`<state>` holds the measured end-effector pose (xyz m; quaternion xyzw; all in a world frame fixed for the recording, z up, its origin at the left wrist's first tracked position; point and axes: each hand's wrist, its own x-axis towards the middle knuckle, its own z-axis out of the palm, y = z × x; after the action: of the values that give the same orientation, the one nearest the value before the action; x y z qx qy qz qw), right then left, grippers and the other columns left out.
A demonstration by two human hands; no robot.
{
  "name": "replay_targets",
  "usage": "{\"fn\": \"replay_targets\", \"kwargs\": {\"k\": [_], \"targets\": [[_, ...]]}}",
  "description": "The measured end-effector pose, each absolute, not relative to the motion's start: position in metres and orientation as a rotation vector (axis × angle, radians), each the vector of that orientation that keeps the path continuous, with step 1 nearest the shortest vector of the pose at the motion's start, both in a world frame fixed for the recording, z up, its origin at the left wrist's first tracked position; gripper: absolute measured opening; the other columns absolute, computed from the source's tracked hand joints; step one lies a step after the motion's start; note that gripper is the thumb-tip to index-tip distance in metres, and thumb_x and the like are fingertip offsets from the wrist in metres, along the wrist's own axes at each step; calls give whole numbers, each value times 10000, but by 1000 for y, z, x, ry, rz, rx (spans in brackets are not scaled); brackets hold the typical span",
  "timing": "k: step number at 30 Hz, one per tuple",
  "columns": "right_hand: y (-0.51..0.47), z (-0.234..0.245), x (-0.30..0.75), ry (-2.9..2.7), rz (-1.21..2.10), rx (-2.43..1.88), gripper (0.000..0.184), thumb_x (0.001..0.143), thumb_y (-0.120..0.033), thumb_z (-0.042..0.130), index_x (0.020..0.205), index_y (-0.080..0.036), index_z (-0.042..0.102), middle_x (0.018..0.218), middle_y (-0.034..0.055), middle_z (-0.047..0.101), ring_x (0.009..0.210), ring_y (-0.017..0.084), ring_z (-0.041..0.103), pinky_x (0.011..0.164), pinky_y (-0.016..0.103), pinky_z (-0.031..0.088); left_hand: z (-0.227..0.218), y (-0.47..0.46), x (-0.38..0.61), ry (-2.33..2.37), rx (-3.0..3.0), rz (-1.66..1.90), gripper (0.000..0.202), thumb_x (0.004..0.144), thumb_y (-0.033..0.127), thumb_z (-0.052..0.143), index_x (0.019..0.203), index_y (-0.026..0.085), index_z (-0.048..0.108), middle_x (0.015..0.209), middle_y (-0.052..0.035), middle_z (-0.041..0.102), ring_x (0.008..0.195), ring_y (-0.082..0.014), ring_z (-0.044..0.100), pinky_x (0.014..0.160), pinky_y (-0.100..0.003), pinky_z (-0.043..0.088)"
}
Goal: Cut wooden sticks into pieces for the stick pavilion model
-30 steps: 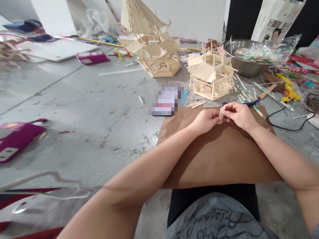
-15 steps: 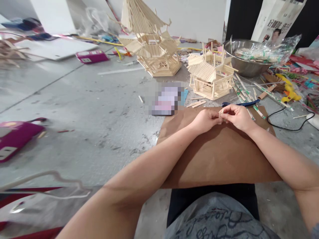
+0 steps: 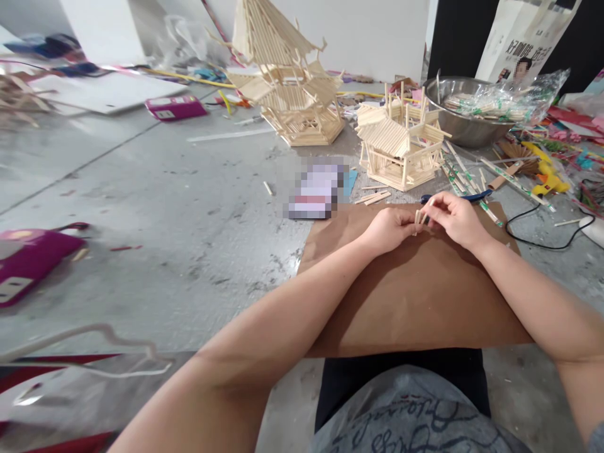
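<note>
My left hand (image 3: 389, 230) is closed in a pinch on short pale wooden sticks (image 3: 418, 217) above the brown cardboard (image 3: 401, 302). Opposite it, my right hand (image 3: 453, 217) pinches another short wooden stick (image 3: 427, 212), tilted against the ones on the left. Fingers hide part of the sticks, so their number is unclear. Just beyond the hands stands a partly roofed stick model (image 3: 401, 148) with upright posts. A few loose wooden sticks (image 3: 376, 197) lie at the cardboard's far edge, near dark blue-handled scissors or pliers (image 3: 472, 197), which my right hand partly covers.
Farther back rises a taller stick pagoda (image 3: 297, 94). A metal bowl (image 3: 465, 126) holds wrapped chopsticks, with more on the floor. At right lies a yellow glue gun (image 3: 550, 179) with a black cord. A phone (image 3: 314, 192) and purple power strips (image 3: 38, 261) rest on the floor.
My right hand has lifted slightly and drawn a little away from the left, its fingers now holding a stick at a tilt. My left hand stays almost in place.
</note>
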<state>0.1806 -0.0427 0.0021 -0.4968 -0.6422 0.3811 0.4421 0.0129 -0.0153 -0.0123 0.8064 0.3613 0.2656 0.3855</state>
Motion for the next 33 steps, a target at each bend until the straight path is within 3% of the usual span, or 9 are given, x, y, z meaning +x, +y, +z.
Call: {"fn": "replay_targets", "kwargs": {"k": [5,7,10,14,19,22,26,30,33], "targets": [[-44,15,185,-1436,889,-1210,288,757,-383,562,982,-217,491,595,-40,607,330,55,436,349,207,344,-11,-13,10,943,1974,746,219,747,305,538,651,124,615,595,18,561,561,-72,453,584,-199,360],[-45,19,185,-1439,905,-1204,264,753,-363,566,963,-207,529,572,-44,597,315,48,421,340,205,341,-10,-13,9,970,1970,747,237,751,316,532,629,125,602,554,29,522,530,-64,416,556,-195,339],[-47,24,184,-1390,1066,-1127,226,755,-378,541,856,-178,563,661,-4,637,411,69,533,418,218,438,-9,-13,9,959,1983,763,242,753,316,525,621,127,601,553,29,522,532,-65,418,560,-195,345],[-49,23,182,-1300,1300,-1028,294,689,-356,608,924,-192,539,902,23,661,557,99,622,547,264,517,-10,-12,9,932,1952,773,231,752,321,524,724,131,652,653,-2,616,615,-96,517,627,-211,404],[-48,16,180,-1385,1090,-1185,251,713,-413,611,725,-164,580,525,-42,550,351,48,446,360,197,350,-12,-11,9,941,1898,775,213,713,309,576,777,138,686,738,-25,667,688,-128,580,695,-240,441],[-47,14,180,-1524,926,-1242,283,748,-433,573,731,-158,640,450,-60,437,363,39,367,373,202,303,-14,-9,9,942,1965,787,193,700,316,594,702,148,688,717,-24,667,696,-134,582,690,-240,443],[-47,12,179,-1637,964,-1300,294,728,-428,583,802,-156,668,555,-25,509,434,61,433,423,219,369,-17,-5,8,933,2084,784,186,701,310,592,649,155,679,640,-5,645,638,-113,556,643,-218,425],[-48,11,177,-1726,925,-1303,248,712,-386,586,738,-154,670,875,61,581,532,72,491,417,219,403,-17,-5,8,1003,2140,746,201,713,308,571,657,148,678,568,9,612,560,-87,501,597,-208,391],[-49,10,177,-1760,896,-1307,191,726,-335,568,763,-168,654,833,47,590,548,82,505,437,219,417,-14,-6,8,994,2162,694,198,715,294,561,669,143,680,557,13,599,540,-80,475,558,-199,368]]}}
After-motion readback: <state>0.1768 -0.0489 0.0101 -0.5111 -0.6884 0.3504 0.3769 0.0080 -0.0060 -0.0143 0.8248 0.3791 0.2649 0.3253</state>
